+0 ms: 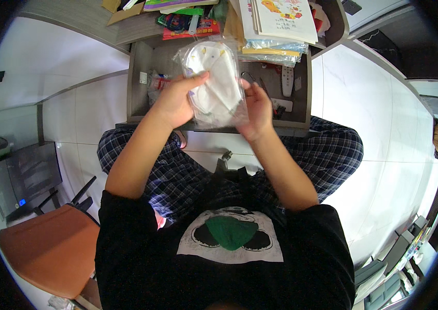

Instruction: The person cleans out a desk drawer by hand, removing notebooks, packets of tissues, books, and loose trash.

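My left hand [176, 99] grips a clear plastic bag [214, 118] by its left side, thumb on top. Inside it are white, folded items that look like face masks [217, 73], with small coloured prints. At the bag's right edge is my right hand [257, 110], fingers curled and touching the plastic; whether they grip it is unclear. Both hands are above the front of an open grey wooden drawer [135, 89]. In its right part lie a white remote control [287, 82] and a small white object [283, 104]. The bag hides the drawer's middle.
Papers [285, 21] and plastic-wrapped envelopes [273, 58] are stacked over the drawer's back right. Beside them are a red packet [207, 30] and a purple-edged book [176, 4]. My crossed legs [327, 155] flank the drawer front. A brown chair [52, 248] stands at left.
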The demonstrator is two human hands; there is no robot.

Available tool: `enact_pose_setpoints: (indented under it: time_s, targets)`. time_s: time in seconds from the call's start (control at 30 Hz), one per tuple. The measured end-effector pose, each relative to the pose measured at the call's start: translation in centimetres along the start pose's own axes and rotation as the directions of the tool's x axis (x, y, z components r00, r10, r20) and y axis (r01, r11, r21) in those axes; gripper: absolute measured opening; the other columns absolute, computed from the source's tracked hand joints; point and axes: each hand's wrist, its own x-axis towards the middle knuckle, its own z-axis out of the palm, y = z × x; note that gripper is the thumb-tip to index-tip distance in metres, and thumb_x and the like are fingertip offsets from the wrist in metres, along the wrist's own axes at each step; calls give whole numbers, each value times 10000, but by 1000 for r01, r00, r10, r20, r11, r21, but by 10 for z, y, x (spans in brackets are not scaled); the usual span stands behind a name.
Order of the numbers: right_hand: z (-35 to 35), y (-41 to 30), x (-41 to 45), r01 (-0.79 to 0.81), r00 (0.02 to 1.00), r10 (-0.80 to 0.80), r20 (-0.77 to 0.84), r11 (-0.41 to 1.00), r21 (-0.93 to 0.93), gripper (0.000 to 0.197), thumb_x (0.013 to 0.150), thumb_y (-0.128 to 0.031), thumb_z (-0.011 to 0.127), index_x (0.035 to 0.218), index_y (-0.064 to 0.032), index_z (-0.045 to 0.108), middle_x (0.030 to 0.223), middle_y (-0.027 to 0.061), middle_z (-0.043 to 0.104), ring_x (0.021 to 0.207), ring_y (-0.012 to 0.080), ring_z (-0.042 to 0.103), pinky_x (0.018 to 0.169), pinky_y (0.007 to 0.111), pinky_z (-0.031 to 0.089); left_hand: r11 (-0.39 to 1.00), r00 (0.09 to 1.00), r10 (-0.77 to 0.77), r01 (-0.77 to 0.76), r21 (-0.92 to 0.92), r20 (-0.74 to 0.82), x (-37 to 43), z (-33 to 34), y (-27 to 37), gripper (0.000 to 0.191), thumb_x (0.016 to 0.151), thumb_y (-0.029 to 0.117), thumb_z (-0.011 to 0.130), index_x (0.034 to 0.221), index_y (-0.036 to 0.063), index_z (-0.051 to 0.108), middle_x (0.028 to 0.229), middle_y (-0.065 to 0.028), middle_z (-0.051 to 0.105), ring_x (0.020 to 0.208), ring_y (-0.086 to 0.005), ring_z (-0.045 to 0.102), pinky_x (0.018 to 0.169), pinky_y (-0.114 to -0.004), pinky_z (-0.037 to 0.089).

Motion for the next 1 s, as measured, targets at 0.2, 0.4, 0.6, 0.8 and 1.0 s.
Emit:
enact_pose_setpoints:
  time_s: [0.2,0.4,0.6,0.8,1.0]
  targets:
    - [21,-64,-40,95,994,-82,68,972,-213,209,842,-54,373,987,67,462,1003,216,528,982,302,523,933,350,414,746,981,33,104,658,-192,28,-53,-10,439,768,234,628,1049,-74,492,987,-141,567,879,-201,557,796,-318,434]
    - [29,-91,-46,0,993,52,106,896,-445,131,797,-41,404,887,-15,495,874,138,559,781,216,542,715,295,465,299,985,129,69,952,-112,99,-103,-37,504,769,241,624,1165,-21,456,1157,-142,519,1059,-205,483,886,-291,367]
    - [22,-93,-45,32,966,58,250,939,-342,143,784,-206,423,704,-88,417,619,75,454,540,133,345,479,246,288,-267,984,179,69,961,-20,142,-103,-60,661,695,362,666,1181,-11,417,1158,-239,482,1072,-333,482,867,-378,410]
    - [22,-90,-46,23,970,62,234,938,-345,181,810,-200,412,665,-96,380,547,47,390,484,120,309,415,228,247,-455,978,210,109,884,-13,143,-112,-84,505,722,350,632,1076,31,464,1122,-221,490,1030,-334,505,812,-402,443]
    - [22,-83,-50,-25,952,118,283,950,-312,227,835,-223,410,648,-104,360,508,38,356,461,112,291,411,234,243,-30,907,284,-315,948,311,93,-29,-72,313,793,182,566,1057,19,522,1054,-136,527,983,-243,516,828,-353,427]
